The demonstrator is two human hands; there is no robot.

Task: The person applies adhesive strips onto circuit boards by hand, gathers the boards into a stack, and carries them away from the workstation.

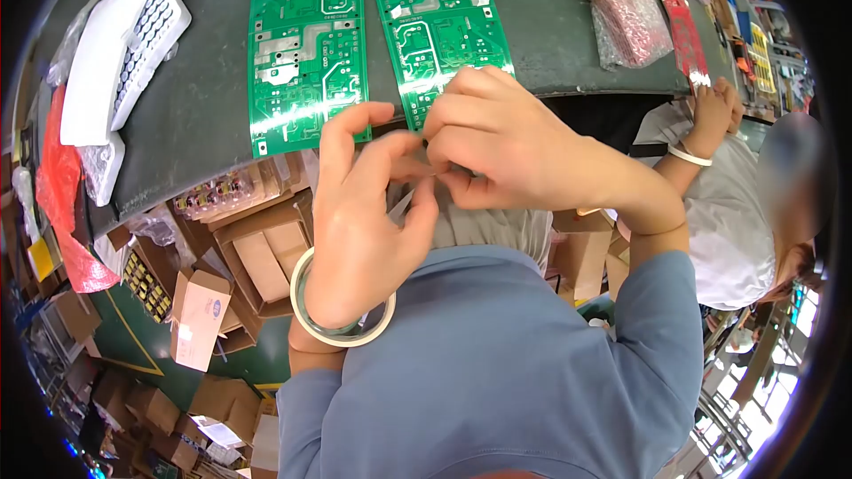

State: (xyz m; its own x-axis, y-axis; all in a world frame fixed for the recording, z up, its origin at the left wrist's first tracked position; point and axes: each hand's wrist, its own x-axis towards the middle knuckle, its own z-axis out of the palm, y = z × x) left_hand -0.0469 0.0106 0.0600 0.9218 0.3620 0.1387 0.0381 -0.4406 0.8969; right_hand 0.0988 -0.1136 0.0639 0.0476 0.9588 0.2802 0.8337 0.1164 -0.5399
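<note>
Two green printed circuit board panels are lying on the dark tabletop (213,44), and their long axes are running away from the person, across the near edge rather than along it. The left panel (306,35) is pointing almost straight ahead, while the right panel (444,18) is slanting, its near end leaning to the right, so the gap between them is widening toward the body. The meeting fingertips are sitting on the body side of that gap, just short of the near ends in this view, with both panels extending forward from them. The right hand (501,137) is the nearer one to the right panel and is covering part of its near end from view; the left hand (368,213) is nearer the left panel, its raised forefinger overlapping that panel's near right corner. Whether either hand is touching a board, or only hovering above it, I cannot tell. The right hand is curling inward, with thumb and fingers bunching close together, and the left thumb is lying beside those fingertips while the left forefinger is standing apart from the thumb. The tips are overlapping and slightly blurring, so I cannot tell whether either grip is closing on something small and thin. A roll of tape (295,294) is hanging around the left wrist like a bracelet, behind the working fingers and well apart from the boards.
</note>
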